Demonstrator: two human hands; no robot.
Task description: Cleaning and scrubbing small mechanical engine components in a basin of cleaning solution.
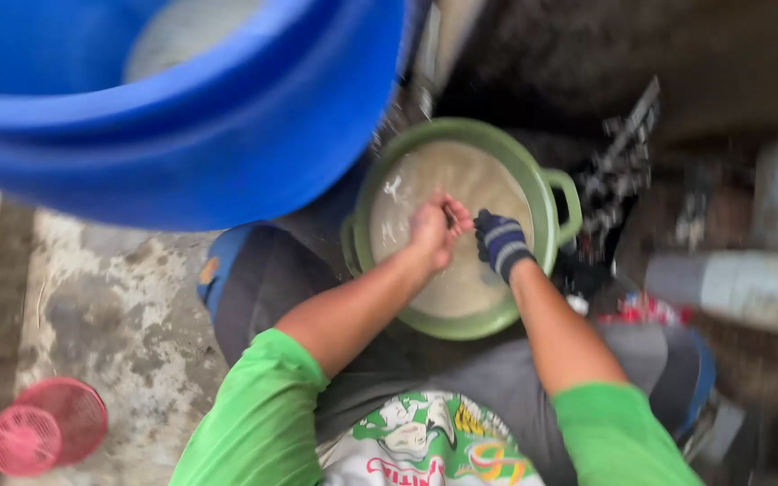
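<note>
Head view: both hands in green pot

Left hand (437,229) is fisted on something small; right hand (500,243), gloved, is curled, contents unclear. Green pot (547,202) of cloudy water sits at frame centre. Risk: pot tips, spilling onto floor (110,315). Blue barrel (227,117) upper left.

I see green pot (547,193), cloudy beige water inside. Right hand (501,243) in navy glove, pale stripes. Blue barrel (227,135). Pink strainers (47,427). Green sleeves (258,423), grey mottled floor (119,306).
</note>
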